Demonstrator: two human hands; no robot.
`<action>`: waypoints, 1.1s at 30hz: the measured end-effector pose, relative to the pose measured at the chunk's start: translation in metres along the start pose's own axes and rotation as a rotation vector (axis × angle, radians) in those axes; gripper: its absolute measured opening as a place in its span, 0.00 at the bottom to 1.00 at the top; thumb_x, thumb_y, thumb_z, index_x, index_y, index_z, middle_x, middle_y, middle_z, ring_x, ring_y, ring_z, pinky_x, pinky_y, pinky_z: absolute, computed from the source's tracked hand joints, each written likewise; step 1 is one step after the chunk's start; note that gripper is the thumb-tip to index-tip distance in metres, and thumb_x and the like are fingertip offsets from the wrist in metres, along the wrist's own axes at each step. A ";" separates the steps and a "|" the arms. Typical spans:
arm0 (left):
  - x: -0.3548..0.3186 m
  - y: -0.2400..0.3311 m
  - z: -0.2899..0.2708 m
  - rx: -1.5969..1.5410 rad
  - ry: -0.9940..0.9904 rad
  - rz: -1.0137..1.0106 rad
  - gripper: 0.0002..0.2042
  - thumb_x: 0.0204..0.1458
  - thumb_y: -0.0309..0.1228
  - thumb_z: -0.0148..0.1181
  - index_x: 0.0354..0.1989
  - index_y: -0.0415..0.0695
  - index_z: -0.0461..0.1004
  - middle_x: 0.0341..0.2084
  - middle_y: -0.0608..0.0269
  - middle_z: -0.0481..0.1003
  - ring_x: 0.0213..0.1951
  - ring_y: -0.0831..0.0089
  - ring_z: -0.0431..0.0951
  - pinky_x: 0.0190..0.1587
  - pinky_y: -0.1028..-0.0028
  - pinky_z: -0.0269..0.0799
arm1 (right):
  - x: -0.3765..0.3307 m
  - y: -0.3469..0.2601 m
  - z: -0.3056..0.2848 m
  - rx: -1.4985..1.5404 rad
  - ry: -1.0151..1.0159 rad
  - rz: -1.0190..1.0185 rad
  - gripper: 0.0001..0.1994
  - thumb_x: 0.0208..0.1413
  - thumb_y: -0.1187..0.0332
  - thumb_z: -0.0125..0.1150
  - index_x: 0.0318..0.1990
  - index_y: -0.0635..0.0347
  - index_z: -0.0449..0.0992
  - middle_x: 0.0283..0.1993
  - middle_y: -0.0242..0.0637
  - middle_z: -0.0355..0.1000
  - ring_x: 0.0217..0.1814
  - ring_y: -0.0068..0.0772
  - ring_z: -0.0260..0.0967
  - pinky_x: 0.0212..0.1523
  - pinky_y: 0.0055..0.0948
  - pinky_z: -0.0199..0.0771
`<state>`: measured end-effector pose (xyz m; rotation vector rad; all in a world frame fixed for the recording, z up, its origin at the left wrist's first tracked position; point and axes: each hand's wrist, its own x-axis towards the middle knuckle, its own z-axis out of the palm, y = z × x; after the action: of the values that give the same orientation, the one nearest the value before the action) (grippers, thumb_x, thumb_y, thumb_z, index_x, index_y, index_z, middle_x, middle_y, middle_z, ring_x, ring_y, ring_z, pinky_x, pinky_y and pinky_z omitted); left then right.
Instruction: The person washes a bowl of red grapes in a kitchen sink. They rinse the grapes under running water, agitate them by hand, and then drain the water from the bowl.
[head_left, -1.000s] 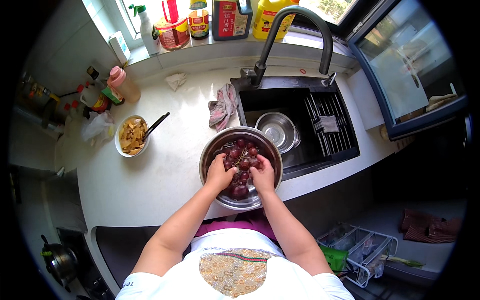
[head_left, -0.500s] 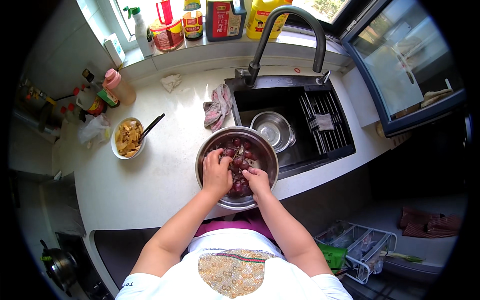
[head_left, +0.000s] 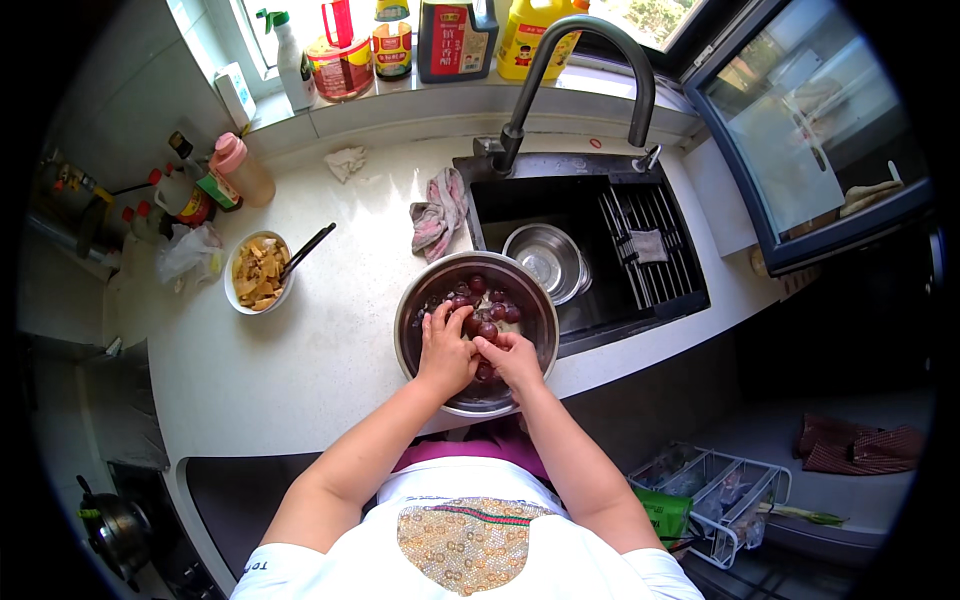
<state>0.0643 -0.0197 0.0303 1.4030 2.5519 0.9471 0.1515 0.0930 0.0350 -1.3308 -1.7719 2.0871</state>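
Over the steel bowl [head_left: 412,330], left hand [head_left: 445,350] and right hand [head_left: 513,358], fingers curled together on dark red grapes [head_left: 487,305]

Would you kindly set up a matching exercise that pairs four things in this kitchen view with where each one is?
Things:
1. grapes
2. small steel bowl
3. chopsticks
4. crumpled cloth

Places:
A. down in the black sink
B. resting on the white bowl of food
C. on the counter, just left of the sink
D. in the large steel bowl, under both hands

Pairs: 1-D, 2-A, 3-B, 4-C
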 end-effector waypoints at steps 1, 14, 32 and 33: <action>0.000 0.000 0.000 0.002 -0.013 -0.010 0.05 0.37 0.31 0.65 0.25 0.49 0.82 0.58 0.55 0.62 0.64 0.48 0.51 0.61 0.39 0.48 | 0.002 -0.002 -0.004 -0.026 -0.052 0.060 0.11 0.52 0.66 0.66 0.38 0.65 0.77 0.32 0.34 0.75 0.27 0.21 0.70 0.30 0.20 0.74; 0.000 -0.002 -0.002 -0.022 -0.056 -0.021 0.04 0.37 0.31 0.66 0.23 0.48 0.81 0.64 0.56 0.56 0.67 0.47 0.46 0.62 0.36 0.44 | 0.005 -0.007 -0.018 0.031 -0.235 0.270 0.11 0.54 0.75 0.61 0.45 0.69 0.74 0.35 0.38 0.76 0.30 0.26 0.75 0.34 0.24 0.80; -0.002 -0.005 -0.003 -0.011 -0.142 -0.063 0.04 0.38 0.30 0.67 0.23 0.45 0.79 0.66 0.55 0.52 0.68 0.45 0.43 0.61 0.35 0.42 | 0.004 -0.009 -0.013 -0.101 -0.120 0.186 0.17 0.59 0.56 0.58 0.38 0.65 0.74 0.26 0.33 0.71 0.19 0.22 0.68 0.19 0.17 0.69; -0.002 -0.004 -0.004 -0.021 -0.146 -0.058 0.03 0.38 0.29 0.65 0.23 0.45 0.79 0.66 0.54 0.52 0.67 0.44 0.44 0.61 0.35 0.42 | 0.003 -0.010 -0.013 -0.100 -0.116 0.190 0.17 0.58 0.56 0.58 0.38 0.64 0.74 0.26 0.33 0.71 0.19 0.21 0.68 0.19 0.17 0.69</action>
<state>0.0610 -0.0244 0.0309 1.3320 2.4551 0.8283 0.1536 0.1076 0.0426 -1.4869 -1.8862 2.2419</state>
